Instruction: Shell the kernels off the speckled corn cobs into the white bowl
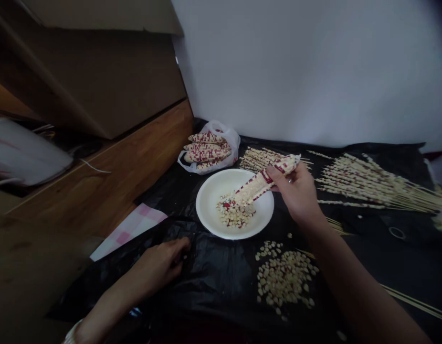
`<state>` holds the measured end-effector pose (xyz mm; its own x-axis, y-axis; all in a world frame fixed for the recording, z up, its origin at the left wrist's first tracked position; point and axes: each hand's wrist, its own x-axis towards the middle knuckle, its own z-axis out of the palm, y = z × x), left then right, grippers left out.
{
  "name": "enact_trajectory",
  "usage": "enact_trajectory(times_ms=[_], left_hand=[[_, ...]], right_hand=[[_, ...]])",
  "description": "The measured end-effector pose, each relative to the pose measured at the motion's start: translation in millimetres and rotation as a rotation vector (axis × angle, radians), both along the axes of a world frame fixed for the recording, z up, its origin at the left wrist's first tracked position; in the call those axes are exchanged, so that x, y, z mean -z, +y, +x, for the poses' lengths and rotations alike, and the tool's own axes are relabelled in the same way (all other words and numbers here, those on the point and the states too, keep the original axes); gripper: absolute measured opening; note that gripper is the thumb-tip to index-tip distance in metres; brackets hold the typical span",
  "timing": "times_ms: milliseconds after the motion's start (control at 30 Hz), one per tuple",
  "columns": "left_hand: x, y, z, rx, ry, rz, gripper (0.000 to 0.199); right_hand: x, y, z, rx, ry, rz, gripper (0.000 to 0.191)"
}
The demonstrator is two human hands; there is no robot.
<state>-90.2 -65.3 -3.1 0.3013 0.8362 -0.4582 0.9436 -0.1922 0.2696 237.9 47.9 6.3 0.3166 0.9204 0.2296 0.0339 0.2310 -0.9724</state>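
Note:
My right hand (296, 188) is closed round a red-and-cream corn cob (266, 179) and holds it slanted above a white bowl (203, 210). Part of the cob's near side is stripped of kernels, and its lower end reaches over the bowl. Loose corn kernels (235, 217) lie in the bottom of the bowl, with a small red piece among them. Left of the bowl, my left hand (165, 263) rests low over the black plastic sheet (214, 272) with its fingers curled in. What those fingers hold, if anything, is hidden.
A pile of loose kernels (285, 279) lies in front of the bowl. Behind it, a plastic bag (233, 136) holds several cobs. Skewers threaded with kernels (360, 181) spread out at right, near bare sticks (414, 301). A checked cloth (131, 229) and wooden board (135, 157) are left.

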Motion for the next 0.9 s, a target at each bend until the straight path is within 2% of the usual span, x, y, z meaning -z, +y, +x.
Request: enact_trajectory(times_ms=[100,167,267,367,433,500,600,633,667,700,733,800,833,900], left_hand=[[4.3,-3,-4,0.043,-0.054,0.021,0.015],[-0.6,-3,-9,0.023,-0.162,-0.014,0.009],[-23.4,7,-8,-0.080,-0.372,-0.107,0.009],[-47.5,35,14,-0.116,-0.558,-0.028,0.015],[-50.6,60,39,-0.046,-0.678,0.056,0.016],[-41.1,85,66,0.098,-0.711,0.062,0.017],[-17.2,113,95,0.458,-0.611,-0.173,0.020],[-10.8,119,99,0.523,-0.559,-0.150,0.023],[-6.5,125,101,0.539,-0.504,-0.050,0.027],[-4.1,131,101,0.495,-0.466,0.072,0.029],[-3.6,136,100,0.467,-0.450,0.125,0.030],[-6.2,144,95,0.362,-0.514,0.084,0.024],[-8.2,148,93,0.267,-0.581,0.054,0.025],[-11.7,151,93,0.069,-0.736,0.046,0.037]], right_hand=[[0.7,1,2,0.006,-0.007,0.008,0.045],[0.8,1,3,0.001,-0.006,0.012,0.045],[-0.8,2,4,0.003,0.008,0.016,0.046],[-4.6,2,6,0.033,0.025,0.016,0.047],[-7.6,1,7,0.051,0.042,0.018,0.048],[-10.1,1,8,0.055,0.054,0.025,0.048],[-11.6,1,10,0.042,0.061,0.035,0.047],[-11.6,1,10,0.038,0.060,0.034,0.047],[-11.4,1,10,0.035,0.058,0.034,0.047],[-11.2,2,11,0.036,0.052,0.034,0.047],[-11.0,2,11,0.041,0.041,0.035,0.046],[-10.7,3,11,0.058,0.022,0.040,0.046],[-10.4,3,11,0.063,0.018,0.041,0.045],[-9.2,4,9,0.058,0.033,0.033,0.046]])
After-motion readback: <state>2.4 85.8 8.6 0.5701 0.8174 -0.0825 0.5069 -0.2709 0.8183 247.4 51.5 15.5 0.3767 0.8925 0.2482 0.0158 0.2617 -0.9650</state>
